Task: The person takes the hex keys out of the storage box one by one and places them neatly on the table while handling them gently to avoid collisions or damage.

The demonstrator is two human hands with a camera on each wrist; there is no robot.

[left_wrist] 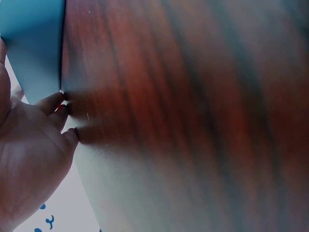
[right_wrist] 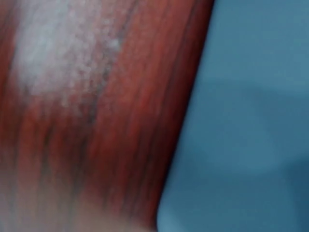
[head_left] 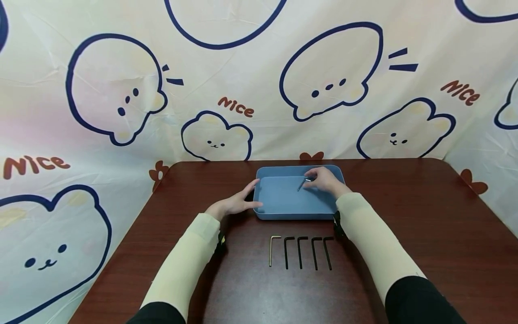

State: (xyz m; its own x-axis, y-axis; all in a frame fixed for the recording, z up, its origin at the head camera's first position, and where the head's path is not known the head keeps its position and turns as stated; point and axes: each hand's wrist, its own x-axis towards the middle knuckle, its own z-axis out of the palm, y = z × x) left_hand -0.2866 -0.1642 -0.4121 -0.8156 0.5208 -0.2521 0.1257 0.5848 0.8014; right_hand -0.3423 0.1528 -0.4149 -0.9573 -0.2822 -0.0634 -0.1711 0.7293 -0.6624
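Observation:
In the head view, a blue rectangular tray (head_left: 283,215) lies at the far side of the table. My right hand (head_left: 325,180) is over its right half and pinches a small silvery hex key (head_left: 301,185) by one end. The left hand (head_left: 234,204) rests against the tray's left side, thumb and forefinger spread along the rim. Its other fingers touch the outer side low by the tabletop in the left wrist view. In front of the tray, several hex keys lie in a row: a brass-coloured one (head_left: 270,252) at the left, then black ones (head_left: 300,254).
The brown wooden table (head_left: 404,234) reaches back to a pale cloth (head_left: 263,81) printed with cartoon bears. In the right wrist view only the tray's blue surface (right_wrist: 251,125) and blurred tabletop (right_wrist: 111,116) show; the right hand is out of that view.

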